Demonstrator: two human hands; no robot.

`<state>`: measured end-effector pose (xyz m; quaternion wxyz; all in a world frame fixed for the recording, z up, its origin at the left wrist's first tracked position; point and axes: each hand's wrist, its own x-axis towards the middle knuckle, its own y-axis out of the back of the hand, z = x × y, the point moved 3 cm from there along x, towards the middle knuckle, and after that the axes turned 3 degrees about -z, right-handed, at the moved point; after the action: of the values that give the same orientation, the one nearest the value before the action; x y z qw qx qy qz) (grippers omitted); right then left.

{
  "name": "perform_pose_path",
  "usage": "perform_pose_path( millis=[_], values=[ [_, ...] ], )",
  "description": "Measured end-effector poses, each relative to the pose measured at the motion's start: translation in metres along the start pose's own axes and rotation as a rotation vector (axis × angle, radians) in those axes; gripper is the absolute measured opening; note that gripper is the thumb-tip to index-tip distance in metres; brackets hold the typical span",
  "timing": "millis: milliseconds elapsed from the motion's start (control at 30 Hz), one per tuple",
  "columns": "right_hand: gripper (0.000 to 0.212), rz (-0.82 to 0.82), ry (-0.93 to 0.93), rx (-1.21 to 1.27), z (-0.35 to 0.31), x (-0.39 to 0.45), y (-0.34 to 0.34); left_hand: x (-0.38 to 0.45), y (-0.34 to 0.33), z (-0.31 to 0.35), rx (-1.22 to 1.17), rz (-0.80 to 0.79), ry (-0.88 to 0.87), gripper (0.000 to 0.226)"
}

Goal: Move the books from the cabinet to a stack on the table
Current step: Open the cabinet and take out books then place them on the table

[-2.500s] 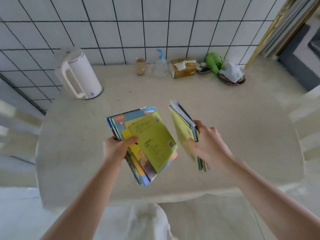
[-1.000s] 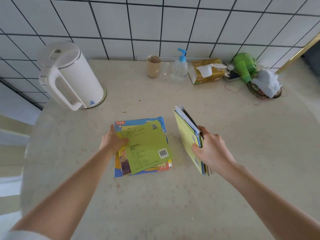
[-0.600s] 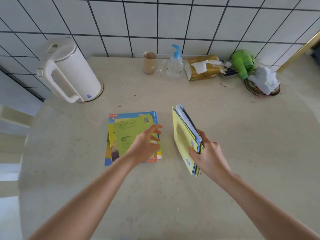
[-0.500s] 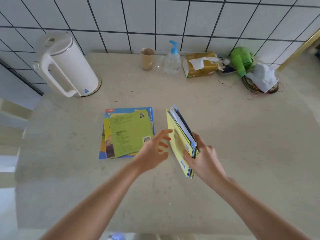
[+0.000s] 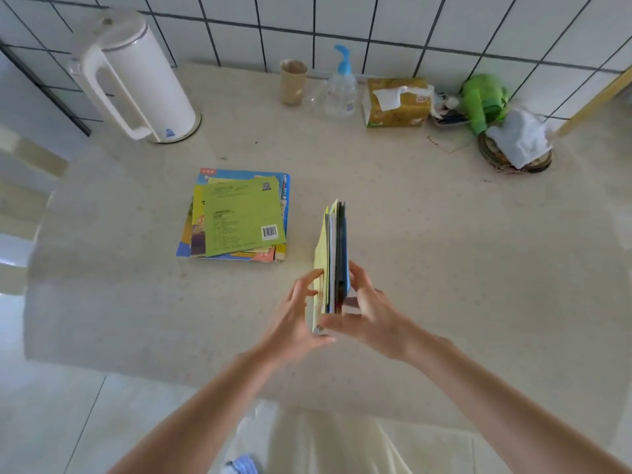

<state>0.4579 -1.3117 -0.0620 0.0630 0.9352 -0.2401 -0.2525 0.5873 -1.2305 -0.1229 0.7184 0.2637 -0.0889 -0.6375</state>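
A stack of thin books [image 5: 239, 217] lies flat on the beige table [image 5: 444, 268], a green back cover with a barcode on top. To its right, a second bundle of thin books [image 5: 333, 248] stands on edge above the table, yellow cover facing left, blue on the right. My right hand [image 5: 369, 309] grips the bundle's near end from the right. My left hand [image 5: 297, 316] presses its fingers against the bundle's left side at the same end. The cabinet is not in view.
Along the tiled wall stand a white kettle [image 5: 136, 77], a brown cup [image 5: 293, 82], a pump bottle [image 5: 340, 87], a tissue box [image 5: 396, 102], a green object [image 5: 484, 99] and a white cloth on a round mat [image 5: 518, 143]. The table's near edge runs below my hands.
My left hand let go of the stack on the table and moved right to the upright bundle. The right hand turned the bundle more edge-on and drew it nearer.
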Motion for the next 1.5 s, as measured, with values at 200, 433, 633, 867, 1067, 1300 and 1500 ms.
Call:
perform_pose_path(
  millis=[200,433,633,867,1067,1300,1500],
  values=[
    [0.04,-0.025,0.018,-0.148,0.002,0.001,0.019,-0.01,-0.006,0.002,-0.017,0.137,0.081,0.109],
    [0.022,-0.038,0.089,-0.45,-0.003,0.041,0.042,-0.01,-0.015,0.011,0.028,0.325,0.067,0.086],
    [0.077,0.09,-0.056,-0.412,-0.019,0.111,0.086,-0.011,-0.018,0.008,0.039,0.369,0.035,0.08],
    [0.066,-0.207,0.04,-0.198,-0.016,0.147,0.081,-0.012,-0.012,0.008,-0.04,0.472,0.038,0.071],
    [0.043,-0.027,0.159,-0.259,-0.006,0.121,0.09,-0.011,0.028,-0.019,-0.22,0.281,0.21,0.046],
    [0.025,0.159,0.229,-0.152,0.017,0.069,0.062,-0.003,0.081,-0.04,-0.269,0.112,0.14,0.052],
    [0.038,0.145,0.201,-0.012,0.036,0.063,0.042,-0.011,0.072,-0.046,-0.273,0.363,0.161,0.047]
  ],
)
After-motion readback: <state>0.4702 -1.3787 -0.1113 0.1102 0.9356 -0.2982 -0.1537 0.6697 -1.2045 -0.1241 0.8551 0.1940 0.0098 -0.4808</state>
